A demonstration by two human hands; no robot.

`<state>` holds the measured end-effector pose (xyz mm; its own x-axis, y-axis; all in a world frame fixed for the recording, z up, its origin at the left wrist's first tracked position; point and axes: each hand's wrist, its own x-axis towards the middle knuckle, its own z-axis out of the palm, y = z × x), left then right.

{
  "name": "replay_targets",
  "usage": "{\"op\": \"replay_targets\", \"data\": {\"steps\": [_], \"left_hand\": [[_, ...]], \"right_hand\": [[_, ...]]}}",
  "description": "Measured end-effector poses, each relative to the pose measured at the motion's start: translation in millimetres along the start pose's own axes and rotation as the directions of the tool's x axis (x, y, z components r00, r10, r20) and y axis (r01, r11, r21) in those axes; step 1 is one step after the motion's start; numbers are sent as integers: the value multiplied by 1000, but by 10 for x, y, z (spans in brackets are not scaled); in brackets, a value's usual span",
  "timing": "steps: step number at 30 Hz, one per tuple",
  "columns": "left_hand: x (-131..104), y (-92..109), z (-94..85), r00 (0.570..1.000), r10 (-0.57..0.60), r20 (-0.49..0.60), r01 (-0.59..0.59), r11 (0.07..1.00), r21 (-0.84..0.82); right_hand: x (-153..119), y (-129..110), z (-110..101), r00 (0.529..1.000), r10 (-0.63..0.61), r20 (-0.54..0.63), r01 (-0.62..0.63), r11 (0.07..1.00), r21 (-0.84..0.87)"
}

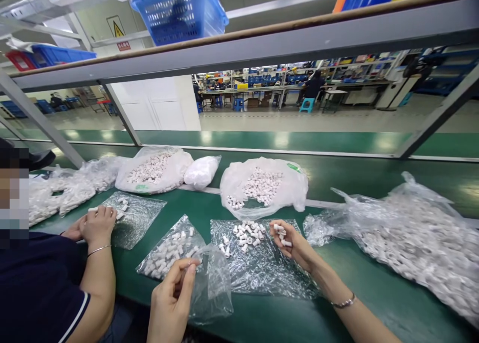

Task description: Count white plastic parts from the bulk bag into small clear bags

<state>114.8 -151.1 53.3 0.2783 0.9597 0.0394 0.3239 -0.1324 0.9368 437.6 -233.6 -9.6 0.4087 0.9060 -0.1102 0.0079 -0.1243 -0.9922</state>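
My left hand [175,295] pinches the edge of a clear plastic bag [213,283] at the front of the table. White cylindrical plastic parts [168,253] fill the far end of that bag. Over to the right, my right hand [290,243] is curled around several small white plastic parts [281,233]. Beneath it lies a flat clear plastic sheet or bag [265,273], bearing a loose pile of the same white parts [249,234]. Behind the pile, a rolled-open bag [230,183] holds many more small pieces.
A large clear bag of white parts [415,233] lies at the right. On the left, a co-worker's hands [99,226] handle white parts over another plastic sheet [138,218]. Another open bag [175,166] stands behind. A shelf [262,39] with a blue basket [179,14] crosses overhead.
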Motion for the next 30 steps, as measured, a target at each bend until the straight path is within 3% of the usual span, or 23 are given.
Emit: {"op": "replay_targets", "data": {"steps": [2, 4, 6, 8, 9, 10, 12, 15, 18, 20, 22, 25, 27, 28, 30], "left_hand": [[-1, -3, 5, 1000, -4, 11, 4, 1000, -4], [-5, -3, 8, 1000, 2, 10, -2, 1000, -8], [-11, -3, 5, 1000, 1, 8, -1, 1000, -9], [-18, -6, -4, 1000, -7, 6, 7, 1000, -9], [-21, -8, -10, 1000, -10, 6, 10, 1000, -10], [-23, -11, -15, 1000, -13, 6, 13, 1000, -11], [-26, -16, -24, 1000, -18, 6, 18, 1000, -14], [-27, -14, -28, 1000, -26, 11, 26, 999, -19], [-25, -4, -20, 1000, -25, 20, 25, 1000, -18], [-24, 3, -13, 1000, -16, 21, 17, 1000, -14], [-26, 10, -10, 1000, -11, 19, 11, 1000, -14], [-34, 19, -17, 1000, -14, 19, 14, 1000, -17], [-40, 22, -29, 1000, -14, 14, 14, 1000, -15], [-41, 22, -37, 1000, -11, 9, 11, 1000, -14], [-39, 23, -53, 1000, -5, 7, 5, 1000, -8]], "right_hand": [[-3, -37, 51, 999, -31, 33, 33, 997, -64], [10, -6, 133, 993, -108, 44, 116, 935, -335], [26, 70, 219, 973, -208, 104, 228, 765, -602], [31, 150, 280, 946, -258, 195, 317, 614, -723], [25, 176, 296, 939, -259, 228, 340, 586, -735], [15, 189, 299, 937, -254, 240, 347, 596, -725], [-17, 166, 276, 958, -202, 206, 287, 722, -629], [-64, 44, 203, 984, -27, 176, 68, 970, -234], [-65, -64, 163, 978, 36, 203, -55, 994, 92], [-31, -67, 192, 981, 27, 191, -34, 999, 31], [23, -9, 269, 991, -21, 136, 50, 975, -215], [107, 116, 424, 979, -186, 86, 200, 770, -606], [137, 149, 499, 969, -226, 96, 225, 664, -713], [139, 135, 516, 972, -220, 89, 216, 667, -713], [109, 40, 510, 983, -176, 56, 174, 773, -611]]}}
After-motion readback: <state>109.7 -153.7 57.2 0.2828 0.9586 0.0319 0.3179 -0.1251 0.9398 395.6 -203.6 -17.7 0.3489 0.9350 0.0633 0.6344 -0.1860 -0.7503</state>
